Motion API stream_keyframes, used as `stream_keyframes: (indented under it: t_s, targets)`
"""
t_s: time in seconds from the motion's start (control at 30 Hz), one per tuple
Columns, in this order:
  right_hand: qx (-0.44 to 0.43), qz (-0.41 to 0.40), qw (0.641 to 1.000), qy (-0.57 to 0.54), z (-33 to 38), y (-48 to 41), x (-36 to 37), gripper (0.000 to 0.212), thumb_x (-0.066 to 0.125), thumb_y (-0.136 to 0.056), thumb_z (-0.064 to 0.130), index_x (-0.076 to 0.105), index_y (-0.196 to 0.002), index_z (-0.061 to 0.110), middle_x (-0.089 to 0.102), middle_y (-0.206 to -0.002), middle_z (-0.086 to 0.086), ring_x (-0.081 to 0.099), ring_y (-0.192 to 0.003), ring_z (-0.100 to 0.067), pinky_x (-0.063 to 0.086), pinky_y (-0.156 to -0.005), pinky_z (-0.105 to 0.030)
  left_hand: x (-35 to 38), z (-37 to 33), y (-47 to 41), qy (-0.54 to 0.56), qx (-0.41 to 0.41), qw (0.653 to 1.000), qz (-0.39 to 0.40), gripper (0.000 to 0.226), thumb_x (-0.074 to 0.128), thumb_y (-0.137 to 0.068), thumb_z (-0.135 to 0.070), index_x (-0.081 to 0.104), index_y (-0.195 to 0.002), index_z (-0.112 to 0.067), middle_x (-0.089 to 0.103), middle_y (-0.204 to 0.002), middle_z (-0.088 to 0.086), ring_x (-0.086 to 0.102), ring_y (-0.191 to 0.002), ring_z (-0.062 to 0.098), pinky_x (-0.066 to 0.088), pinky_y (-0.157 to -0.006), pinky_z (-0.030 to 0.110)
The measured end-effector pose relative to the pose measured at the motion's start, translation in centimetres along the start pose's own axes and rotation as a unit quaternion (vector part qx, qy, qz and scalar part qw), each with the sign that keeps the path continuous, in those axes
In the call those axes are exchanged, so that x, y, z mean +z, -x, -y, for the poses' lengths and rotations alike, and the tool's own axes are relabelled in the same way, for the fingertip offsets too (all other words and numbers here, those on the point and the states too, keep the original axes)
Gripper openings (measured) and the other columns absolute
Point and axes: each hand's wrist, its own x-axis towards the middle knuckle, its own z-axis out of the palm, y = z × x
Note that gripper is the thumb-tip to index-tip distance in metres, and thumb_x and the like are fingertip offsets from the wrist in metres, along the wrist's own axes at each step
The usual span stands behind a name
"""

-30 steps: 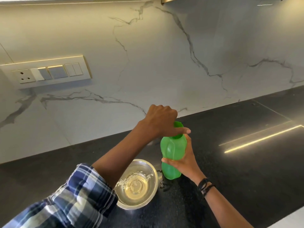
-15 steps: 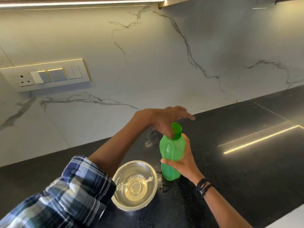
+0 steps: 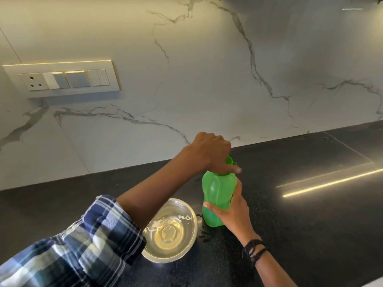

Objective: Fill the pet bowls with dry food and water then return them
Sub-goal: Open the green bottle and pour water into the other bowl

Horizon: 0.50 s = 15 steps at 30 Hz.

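Note:
A green plastic water bottle [image 3: 217,191] stands upright on the black countertop [image 3: 310,214]. My right hand [image 3: 232,212] grips its lower body from the right. My left hand [image 3: 213,154] is closed over the green cap [image 3: 229,161] on top of the bottle. Just left of the bottle sits a steel pet bowl [image 3: 182,251] holding water. My left forearm crosses above the bowl's left part and hides it.
A marble backsplash [image 3: 207,79] rises behind the counter, with a switch and socket panel [image 3: 62,78] at the left. A few water drops [image 3: 204,235] lie on the counter by the bottle's base. A bright light reflection [image 3: 331,181] streaks the counter at the right.
Half a second ago my left hand's fingers were spread above the cap; now they are clenched on it again. The bottle and bowl have stayed in place.

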Motion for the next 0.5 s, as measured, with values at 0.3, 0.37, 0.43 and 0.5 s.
stream_keyframes:
  t_s: [0.3,0.37,0.43,0.5]
  targets:
    - [0.02,0.019,0.999,-0.015,0.4,-3.7,1.2,0.106,0.087,-0.062,0.047,0.018,-0.142,0.037,0.054,-0.126,0.007,0.055,-0.12,-0.02,0.047,-0.1,-0.046,0.4,1.4,-1.8,-0.025,-0.05,0.996,-0.064,0.072,0.043,-0.083,-0.078,0.057,-0.118,-0.016,0.064,-0.117,0.009,0.061,-0.108,0.031,0.037,-0.074,0.034]
    - [0.016,0.031,0.999,-0.017,0.7,-4.8,1.9,0.108,0.087,-0.062,0.046,0.015,-0.143,0.041,0.052,-0.129,0.007,0.053,-0.122,-0.021,0.046,-0.101,-0.049,0.8,2.1,-2.8,-0.043,-0.066,0.992,-0.094,0.059,0.049,-0.089,-0.066,0.062,-0.109,-0.013,0.067,-0.112,0.008,0.063,-0.105,0.03,0.037,-0.072,0.032]
    - [0.018,0.032,0.999,-0.018,1.0,-5.9,2.6,0.108,0.088,-0.063,0.044,0.016,-0.143,0.041,0.051,-0.128,0.007,0.053,-0.122,-0.023,0.047,-0.101,-0.048,1.0,3.5,-3.7,-0.01,-0.041,0.996,-0.081,0.048,0.058,-0.091,-0.052,0.06,-0.114,-0.01,0.064,-0.119,0.01,0.061,-0.11,0.032,0.042,-0.076,0.034]
    - [0.028,0.026,0.999,-0.024,1.2,-7.3,3.2,0.108,0.089,-0.064,0.04,0.017,-0.144,0.037,0.052,-0.131,0.003,0.053,-0.123,-0.024,0.046,-0.101,-0.047,1.0,5.0,-4.4,0.049,-0.013,0.996,-0.071,0.046,0.063,-0.09,-0.042,0.055,-0.125,-0.012,0.06,-0.126,0.009,0.056,-0.116,0.03,0.044,-0.088,0.036]
